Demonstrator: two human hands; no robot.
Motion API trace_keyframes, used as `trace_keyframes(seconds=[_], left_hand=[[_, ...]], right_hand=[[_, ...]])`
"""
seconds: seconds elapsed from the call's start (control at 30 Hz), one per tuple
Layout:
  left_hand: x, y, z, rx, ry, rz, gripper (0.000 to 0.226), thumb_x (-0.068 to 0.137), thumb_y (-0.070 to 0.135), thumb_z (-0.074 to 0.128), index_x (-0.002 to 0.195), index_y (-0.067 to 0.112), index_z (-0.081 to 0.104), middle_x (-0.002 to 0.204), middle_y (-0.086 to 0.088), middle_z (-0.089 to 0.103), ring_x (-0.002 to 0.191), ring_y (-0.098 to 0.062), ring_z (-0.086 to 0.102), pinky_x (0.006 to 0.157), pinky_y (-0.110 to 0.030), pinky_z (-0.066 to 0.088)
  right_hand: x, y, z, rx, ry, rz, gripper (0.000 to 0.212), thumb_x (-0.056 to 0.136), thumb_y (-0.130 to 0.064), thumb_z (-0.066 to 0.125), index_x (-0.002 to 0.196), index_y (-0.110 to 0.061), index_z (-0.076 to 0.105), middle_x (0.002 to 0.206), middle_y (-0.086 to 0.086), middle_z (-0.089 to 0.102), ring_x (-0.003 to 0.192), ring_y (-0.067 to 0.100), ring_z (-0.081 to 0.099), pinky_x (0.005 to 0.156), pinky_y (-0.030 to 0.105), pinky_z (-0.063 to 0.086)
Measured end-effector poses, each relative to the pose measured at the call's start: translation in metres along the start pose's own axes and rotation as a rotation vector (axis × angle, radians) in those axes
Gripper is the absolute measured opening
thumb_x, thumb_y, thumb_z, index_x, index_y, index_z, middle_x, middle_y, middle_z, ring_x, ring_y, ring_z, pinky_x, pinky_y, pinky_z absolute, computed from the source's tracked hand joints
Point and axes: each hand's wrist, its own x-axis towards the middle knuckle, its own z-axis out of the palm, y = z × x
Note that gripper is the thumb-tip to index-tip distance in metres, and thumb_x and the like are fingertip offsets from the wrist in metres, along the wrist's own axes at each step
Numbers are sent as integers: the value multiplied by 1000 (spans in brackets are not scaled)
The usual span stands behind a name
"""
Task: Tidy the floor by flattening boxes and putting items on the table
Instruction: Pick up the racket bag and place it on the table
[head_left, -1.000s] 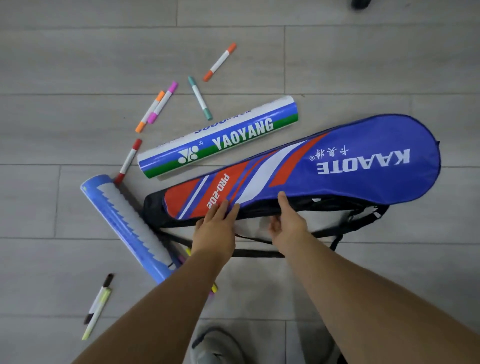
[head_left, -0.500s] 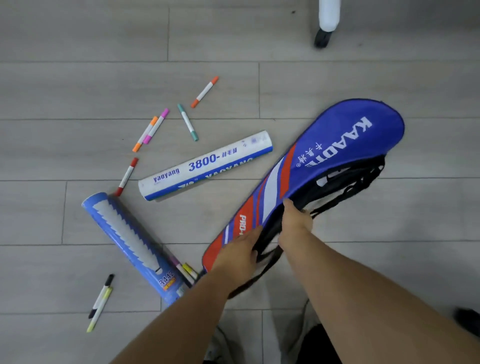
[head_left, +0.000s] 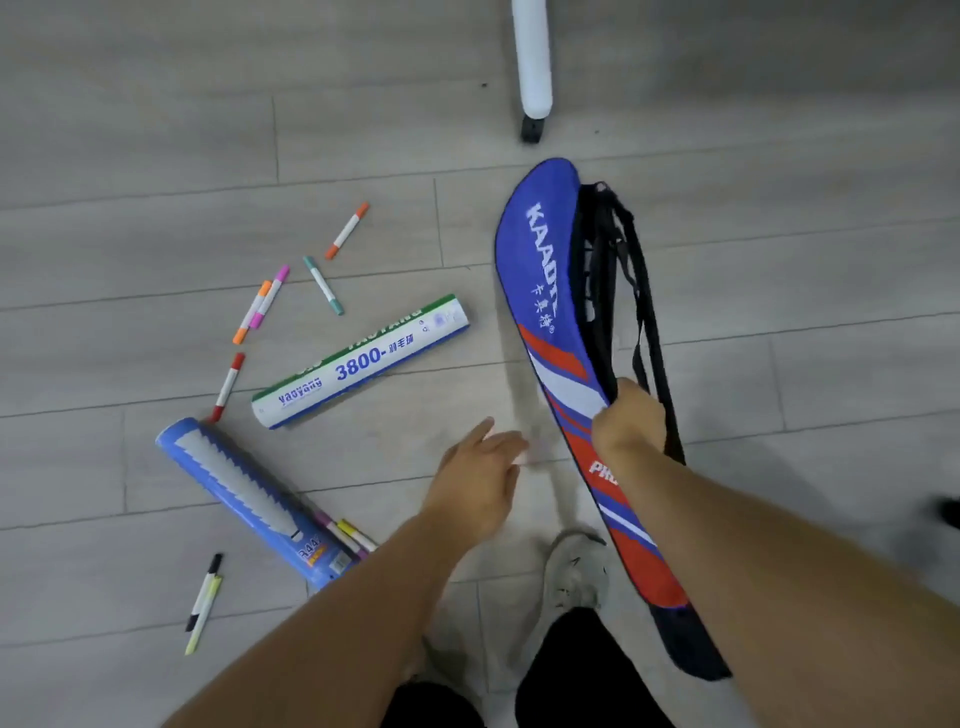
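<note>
At 8 o'clock I see a blue tube (head_left: 244, 493) lying on the floor (head_left: 130, 156), with loose markers (head_left: 261, 310) scattered from 7 to 10 o'clock. A white tube (head_left: 361, 361) lies near center-left, apart from both hands. My left hand (head_left: 475, 480) hovers at 6 o'clock, fingers released, holding nothing. My right hand (head_left: 628, 418) at 4 o'clock is clenched around the racket bag (head_left: 545, 291), which is lifted and tilted, its broad end toward 12 o'clock. A white table leg (head_left: 532, 57) stands at 12 o'clock.
</note>
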Motion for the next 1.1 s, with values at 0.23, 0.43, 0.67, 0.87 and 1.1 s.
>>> trace_keyframes(seconds=[0.23, 0.43, 0.67, 0.87, 1.1], left_hand=[[-9, 171, -168, 248, 126, 272, 43, 91, 14, 58, 134, 20, 58, 143, 1, 53, 141, -28, 37, 108, -47, 38], [-45, 347, -307, 588, 164, 440, 76, 87, 10, 64, 153, 24, 29, 161, -2, 25, 149, -26, 17, 116, -45, 27], [-35, 494, -420, 857, 366, 466, 103, 79, 6, 65, 157, 24, 1, 164, -5, 12, 151, -29, 2, 119, -54, 9], [29, 572, -501, 987, 402, 538, 72, 72, 2, 65, 140, 18, 48, 116, -3, 60, 112, -27, 55, 119, -58, 9], [131, 644, -535, 876, 307, 545, 41, 76, 5, 64, 113, 21, 62, 93, 1, 64, 91, -25, 62, 112, -49, 29]], right_hand=[[-57, -7, -231, -182, -109, -201, 28, 79, 2, 49, 104, -6, 60, 98, 19, 66, 91, 39, 62, 74, 36, 48], [-99, -32, -460, -363, -146, -470, 24, 88, -8, 52, 111, -11, 60, 110, 12, 66, 103, 33, 60, 83, 33, 47], [-108, -74, -644, -326, -107, -697, 36, 91, -8, 50, 126, -10, 59, 128, 13, 60, 116, 34, 54, 97, 39, 43], [-60, -95, -737, -355, -42, -789, 31, 94, -12, 52, 124, -9, 62, 124, 11, 63, 113, 33, 56, 97, 40, 41], [24, -104, -823, -539, 22, -655, 26, 97, -22, 48, 121, -18, 58, 116, 6, 63, 104, 29, 57, 85, 37, 45]])
